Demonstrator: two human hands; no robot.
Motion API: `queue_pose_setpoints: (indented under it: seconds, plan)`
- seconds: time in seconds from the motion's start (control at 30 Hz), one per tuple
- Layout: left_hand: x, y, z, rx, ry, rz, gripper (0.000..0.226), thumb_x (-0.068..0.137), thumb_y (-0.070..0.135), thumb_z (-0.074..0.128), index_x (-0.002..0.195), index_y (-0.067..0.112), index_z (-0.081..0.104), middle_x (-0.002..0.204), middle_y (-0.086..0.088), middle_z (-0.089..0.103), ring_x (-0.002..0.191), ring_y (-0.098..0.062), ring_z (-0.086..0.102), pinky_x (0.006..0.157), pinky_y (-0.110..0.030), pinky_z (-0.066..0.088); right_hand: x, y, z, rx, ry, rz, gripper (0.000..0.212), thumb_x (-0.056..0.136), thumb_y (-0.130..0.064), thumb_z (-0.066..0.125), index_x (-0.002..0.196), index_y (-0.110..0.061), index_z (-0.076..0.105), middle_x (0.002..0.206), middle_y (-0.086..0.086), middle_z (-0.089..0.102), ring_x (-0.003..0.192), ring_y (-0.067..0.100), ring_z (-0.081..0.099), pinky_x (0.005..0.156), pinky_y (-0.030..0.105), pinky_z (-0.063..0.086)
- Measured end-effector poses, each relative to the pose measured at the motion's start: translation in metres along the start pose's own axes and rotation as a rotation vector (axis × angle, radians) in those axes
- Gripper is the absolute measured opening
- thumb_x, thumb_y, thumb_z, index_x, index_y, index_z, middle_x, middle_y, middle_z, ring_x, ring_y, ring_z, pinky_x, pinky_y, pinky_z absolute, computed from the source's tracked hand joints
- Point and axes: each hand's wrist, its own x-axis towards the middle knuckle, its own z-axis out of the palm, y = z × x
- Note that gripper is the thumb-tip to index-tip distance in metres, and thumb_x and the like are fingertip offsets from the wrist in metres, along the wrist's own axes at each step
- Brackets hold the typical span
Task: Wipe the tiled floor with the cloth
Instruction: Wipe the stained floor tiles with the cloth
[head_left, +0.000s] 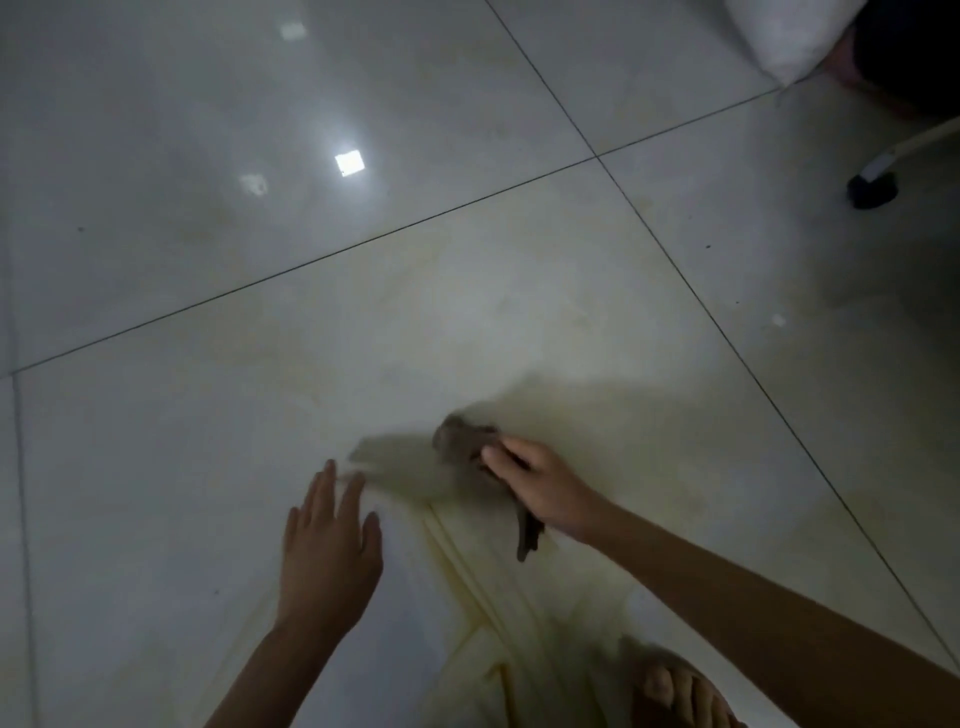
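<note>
A small dark brown-grey cloth (460, 435) lies bunched on the glossy pale tiled floor (363, 322), with one end trailing out below my wrist. My right hand (540, 483) grips the cloth and presses it onto the tile just right of the picture's middle. My left hand (327, 540) hovers over or rests on the floor to the left of the cloth, its fingers straight and spread, holding nothing. The cloth's front end is blurred.
Dark grout lines (597, 155) cross the floor. A bare foot (675, 696) shows at the bottom edge, right of centre. At the upper right stand a black caster on a white leg (872, 189) and a white bag or cushion (789, 41). A ceiling light's reflection (349, 162) glares.
</note>
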Motion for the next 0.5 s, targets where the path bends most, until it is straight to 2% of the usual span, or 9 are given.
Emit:
queue_pose_setpoints:
  seconds: [0.07, 0.1, 0.17, 0.2, 0.27, 0.33, 0.43, 0.5]
  plan:
    - [-0.005, 0.017, -0.006, -0.354, 0.038, 0.029, 0.045, 0.100, 0.027, 0.047, 0.143, 0.018, 0.043, 0.152, -0.005, 0.038, 0.139, -0.020, 0.036, 0.112, -0.034, 0.031, -0.005, -0.020, -0.006, 0.551, -0.153, 0.301, 0.032, 0.091, -0.029, 0.058, 0.106, -0.005, 0.073, 0.107, 0.017, 0.069, 0.091, 0.024, 0.067, 0.079, 0.027, 0.052]
    - [-0.007, 0.028, -0.012, -0.626, -0.024, -0.015, 0.038, 0.099, 0.028, 0.050, 0.136, 0.024, 0.051, 0.142, -0.001, 0.051, 0.131, -0.016, 0.046, 0.104, -0.032, 0.039, -0.010, -0.027, -0.010, 0.769, -0.239, 0.361, 0.035, 0.090, -0.032, 0.058, 0.105, -0.005, 0.074, 0.107, 0.018, 0.070, 0.093, 0.026, 0.069, 0.081, 0.031, 0.055]
    - [-0.010, 0.050, -0.025, -1.187, -0.249, -0.148, 0.034, 0.092, 0.043, 0.050, 0.123, 0.032, 0.059, 0.125, 0.003, 0.065, 0.114, -0.014, 0.060, 0.090, -0.032, 0.048, -0.019, -0.037, -0.019, 1.060, -0.344, 0.347, 0.044, 0.093, -0.038, 0.054, 0.112, -0.003, 0.071, 0.114, 0.019, 0.069, 0.105, 0.029, 0.067, 0.090, 0.036, 0.054]
    - [-0.009, 0.057, -0.027, -1.380, -0.348, -0.212, 0.041, 0.088, 0.049, 0.048, 0.121, 0.030, 0.061, 0.121, 0.001, 0.067, 0.110, -0.017, 0.064, 0.086, -0.036, 0.050, -0.021, -0.040, -0.022, 1.074, -0.351, 0.331, 0.051, 0.094, -0.046, 0.049, 0.114, -0.004, 0.070, 0.117, 0.019, 0.068, 0.109, 0.029, 0.065, 0.093, 0.037, 0.052]
    - [-0.007, 0.066, -0.029, -1.523, -0.415, -0.250, 0.046, 0.088, 0.055, 0.046, 0.120, 0.027, 0.063, 0.115, -0.001, 0.070, 0.105, -0.022, 0.067, 0.083, -0.040, 0.054, -0.024, -0.045, -0.029, 0.814, -0.291, 0.296, 0.064, 0.091, -0.063, 0.040, 0.115, -0.013, 0.071, 0.117, 0.014, 0.068, 0.111, 0.027, 0.064, 0.094, 0.036, 0.050]
    - [-0.008, 0.078, -0.027, -1.464, -0.376, -0.199, 0.038, 0.093, 0.046, 0.050, 0.118, 0.021, 0.065, 0.111, -0.005, 0.071, 0.101, -0.024, 0.069, 0.082, -0.039, 0.057, -0.029, -0.049, -0.036, 0.365, -0.187, 0.229, 0.059, 0.086, -0.064, 0.049, 0.113, -0.016, 0.071, 0.110, 0.009, 0.072, 0.104, 0.022, 0.068, 0.093, 0.038, 0.053]
    - [-0.008, 0.096, -0.019, -1.345, -0.278, -0.157, 0.018, 0.094, 0.012, 0.057, 0.111, 0.007, 0.063, 0.102, -0.018, 0.070, 0.083, -0.026, 0.071, 0.063, -0.029, 0.056, -0.036, -0.040, -0.051, -0.234, 0.016, 0.065, 0.023, 0.086, -0.032, 0.070, 0.101, -0.015, 0.070, 0.093, 0.002, 0.072, 0.091, 0.017, 0.069, 0.088, 0.035, 0.055]
    - [-0.007, 0.106, -0.017, -1.325, -0.262, -0.125, 0.018, 0.094, 0.006, 0.057, 0.110, 0.008, 0.062, 0.099, -0.018, 0.070, 0.080, -0.028, 0.070, 0.060, -0.032, 0.056, -0.040, -0.034, -0.064, -0.310, 0.109, 0.044, 0.006, 0.088, -0.017, 0.068, 0.093, -0.015, 0.070, 0.088, 0.002, 0.071, 0.088, 0.019, 0.068, 0.081, 0.030, 0.055]
